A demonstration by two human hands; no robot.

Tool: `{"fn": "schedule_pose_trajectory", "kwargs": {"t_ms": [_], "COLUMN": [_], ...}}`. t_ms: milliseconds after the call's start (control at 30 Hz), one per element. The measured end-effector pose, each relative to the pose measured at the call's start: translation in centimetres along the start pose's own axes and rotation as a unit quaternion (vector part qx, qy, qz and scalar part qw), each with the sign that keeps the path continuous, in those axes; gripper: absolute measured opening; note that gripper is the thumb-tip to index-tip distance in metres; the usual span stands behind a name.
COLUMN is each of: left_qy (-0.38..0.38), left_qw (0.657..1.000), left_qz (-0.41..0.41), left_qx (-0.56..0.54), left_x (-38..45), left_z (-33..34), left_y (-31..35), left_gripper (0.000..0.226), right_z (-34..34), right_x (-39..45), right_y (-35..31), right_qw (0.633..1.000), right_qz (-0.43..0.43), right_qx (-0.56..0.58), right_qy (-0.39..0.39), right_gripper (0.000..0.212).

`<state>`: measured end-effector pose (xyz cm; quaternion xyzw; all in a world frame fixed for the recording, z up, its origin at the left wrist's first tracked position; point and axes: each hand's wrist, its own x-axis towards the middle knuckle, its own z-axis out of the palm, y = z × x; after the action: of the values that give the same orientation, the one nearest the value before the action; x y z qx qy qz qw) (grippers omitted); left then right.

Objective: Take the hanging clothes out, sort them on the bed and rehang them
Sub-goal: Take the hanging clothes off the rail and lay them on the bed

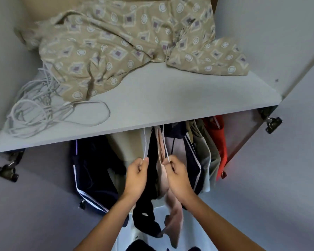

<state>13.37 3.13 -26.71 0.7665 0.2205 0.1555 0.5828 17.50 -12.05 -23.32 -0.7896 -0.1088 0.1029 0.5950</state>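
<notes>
Your view looks down into an open wardrobe, its grey shelf running across the middle. A beige patterned sheet lies crumpled over the back of that shelf, and a tangle of white cord sits at its left end. Below the shelf hang the clothes: a navy jacket with white stripes, a pink garment, a red one at the right. Your left hand pinches a thin white hanger; your right hand pinches another white strand beside the pink garment.
</notes>
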Motion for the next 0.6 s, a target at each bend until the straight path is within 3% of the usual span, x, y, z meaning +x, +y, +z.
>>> {"fn": "schedule_pose_trajectory", "kwargs": {"t_ms": [233, 600], "left_qy": [0.042, 0.190], "left_qw": [0.997, 0.970], "left_qz": [-0.064, -0.151], "left_qx": [0.001, 0.013], "left_x": [-12.9, -34.3], "left_z": [-1.3, -8.8], "left_y": [1.2, 0.3], "left_gripper": [0.035, 0.047], "right_z": [-1.0, 3.7], "right_x": [-7.9, -25.6], "right_y": [1.0, 1.8], "right_qw": [0.994, 0.959], "right_qz": [-0.012, -0.006], "right_qx": [0.010, 0.002], "right_qy": [-0.111, -0.282], "right_gripper": [0.031, 0.037]}}
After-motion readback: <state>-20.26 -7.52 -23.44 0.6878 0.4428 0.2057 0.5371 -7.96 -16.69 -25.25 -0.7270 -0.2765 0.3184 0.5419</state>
